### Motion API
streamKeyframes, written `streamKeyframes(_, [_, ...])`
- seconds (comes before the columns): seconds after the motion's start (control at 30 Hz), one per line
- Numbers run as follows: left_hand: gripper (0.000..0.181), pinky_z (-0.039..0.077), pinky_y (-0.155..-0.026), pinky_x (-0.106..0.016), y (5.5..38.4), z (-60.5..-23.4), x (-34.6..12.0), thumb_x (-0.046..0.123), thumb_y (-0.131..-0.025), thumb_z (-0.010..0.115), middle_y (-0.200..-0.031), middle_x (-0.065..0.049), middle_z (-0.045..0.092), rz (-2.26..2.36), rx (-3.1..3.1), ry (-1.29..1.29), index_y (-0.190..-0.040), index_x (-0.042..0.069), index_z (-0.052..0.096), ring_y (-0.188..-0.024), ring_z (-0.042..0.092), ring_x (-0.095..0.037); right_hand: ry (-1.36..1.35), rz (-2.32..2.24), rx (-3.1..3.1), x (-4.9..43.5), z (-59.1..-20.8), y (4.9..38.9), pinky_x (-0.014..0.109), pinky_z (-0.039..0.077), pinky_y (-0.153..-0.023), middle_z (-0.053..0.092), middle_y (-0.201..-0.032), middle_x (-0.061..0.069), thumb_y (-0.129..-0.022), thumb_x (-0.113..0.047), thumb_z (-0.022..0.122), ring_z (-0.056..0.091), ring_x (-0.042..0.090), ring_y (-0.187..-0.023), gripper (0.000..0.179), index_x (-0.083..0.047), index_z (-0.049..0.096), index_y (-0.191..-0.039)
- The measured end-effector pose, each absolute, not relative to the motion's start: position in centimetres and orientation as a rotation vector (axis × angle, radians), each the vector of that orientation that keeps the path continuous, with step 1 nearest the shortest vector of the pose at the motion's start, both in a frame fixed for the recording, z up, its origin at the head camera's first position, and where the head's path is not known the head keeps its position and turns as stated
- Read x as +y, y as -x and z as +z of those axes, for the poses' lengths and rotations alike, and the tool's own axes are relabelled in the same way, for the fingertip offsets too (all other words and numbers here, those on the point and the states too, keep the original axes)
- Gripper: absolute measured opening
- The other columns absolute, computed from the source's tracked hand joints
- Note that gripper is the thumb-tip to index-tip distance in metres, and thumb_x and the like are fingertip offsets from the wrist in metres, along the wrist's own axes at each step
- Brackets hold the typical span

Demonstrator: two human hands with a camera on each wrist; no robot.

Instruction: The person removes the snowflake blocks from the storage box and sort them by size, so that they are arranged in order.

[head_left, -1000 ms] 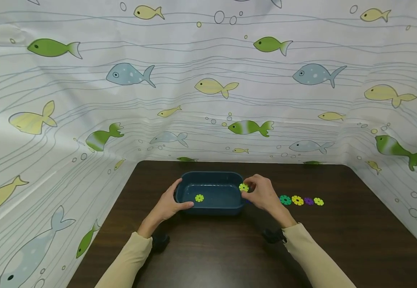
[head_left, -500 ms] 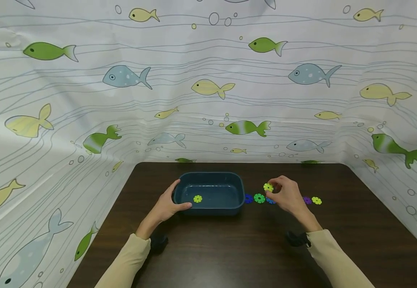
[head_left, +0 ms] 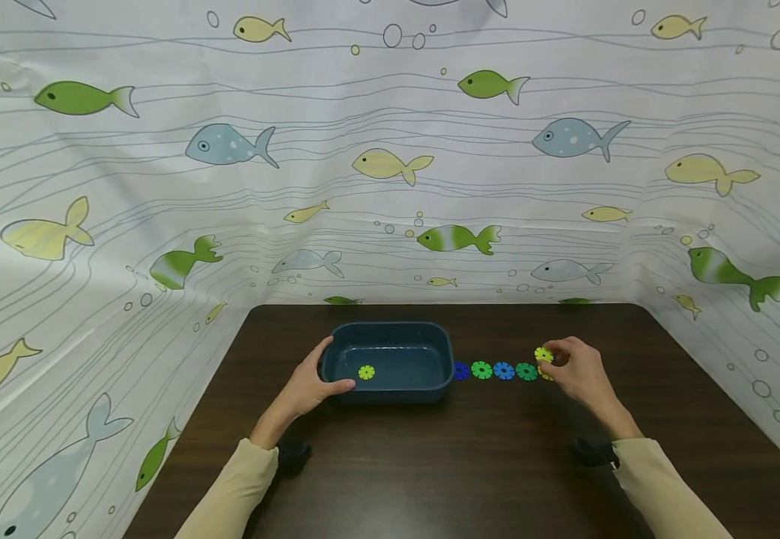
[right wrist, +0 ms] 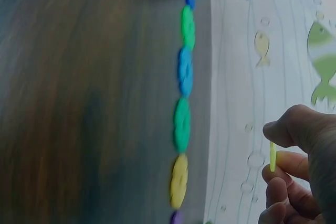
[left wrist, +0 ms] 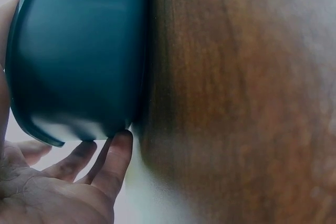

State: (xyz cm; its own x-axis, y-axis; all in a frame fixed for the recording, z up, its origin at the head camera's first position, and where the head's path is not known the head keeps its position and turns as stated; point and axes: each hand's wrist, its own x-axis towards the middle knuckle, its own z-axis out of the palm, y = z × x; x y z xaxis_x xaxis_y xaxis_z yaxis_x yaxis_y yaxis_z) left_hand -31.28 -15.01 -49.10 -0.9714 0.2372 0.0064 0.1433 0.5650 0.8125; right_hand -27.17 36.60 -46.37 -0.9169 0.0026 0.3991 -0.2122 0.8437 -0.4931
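My left hand holds the left end of a dark blue rectangular tub. Its thumb lies over the front rim, and in the left wrist view several fingers touch the outer wall. Inside the tub lies a yellow-green flower-shaped disc. My right hand pinches another yellow-green flower disc between thumb and fingers, raised above the row of discs. Seen edge-on in the right wrist view, the pinched disc sits at the fingertips.
Right of the tub runs a row of flower discs: dark blue, green, light blue, teal, then yellow and purple. Fish-patterned sheeting surrounds the brown table.
My right hand has moved right from the tub's right end along the row, carrying the pinched yellow-green disc. My left hand stays on the tub, and the other disc stays inside it.
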Motion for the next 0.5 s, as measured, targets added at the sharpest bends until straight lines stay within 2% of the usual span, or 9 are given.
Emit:
streamKeyframes(0.1, [0.121,0.036,-0.126,-0.074,31.3,-49.2,-15.0,0.057,-0.086,0.089,-0.180,-0.026,0.024,1.376,2.685,-0.328,-0.175,0.013,0.020,-0.157,0.038,-0.051,-0.138,0.750,-2.643,38.1,-46.6,26.9,0.040,0.060,-0.072,0.072,-0.112,0.030,-0.091,-0.005,0.085,0.071,0.038,-0.092,0.031,0.011,0.076,-0.116])
streamKeyframes(0.3, [0.120,0.036,-0.126,-0.074,31.2,-49.0,-15.0,0.056,-0.086,0.089,-0.180,-0.027,0.024,1.377,2.683,-0.331,-0.174,0.012,0.020,-0.156,0.039,-0.051,-0.096,0.724,-2.679,40.9,-46.9,26.7,0.061,0.060,-0.083,0.070,-0.116,0.034,-0.094,-0.008,0.084,0.070,0.045,-0.099,0.032,0.012,0.075,-0.118])
streamKeyframes(0.5, [0.119,0.039,-0.125,-0.072,31.2,-48.9,-14.9,0.057,-0.086,0.088,-0.179,-0.027,0.026,1.374,2.689,-0.338,-0.174,0.011,0.020,-0.154,0.042,-0.051,-0.042,0.699,-2.714,43.4,-47.2,26.6,0.064,0.059,-0.083,0.068,-0.119,0.037,-0.095,-0.008,0.082,0.070,0.048,-0.100,0.033,0.013,0.073,-0.119])
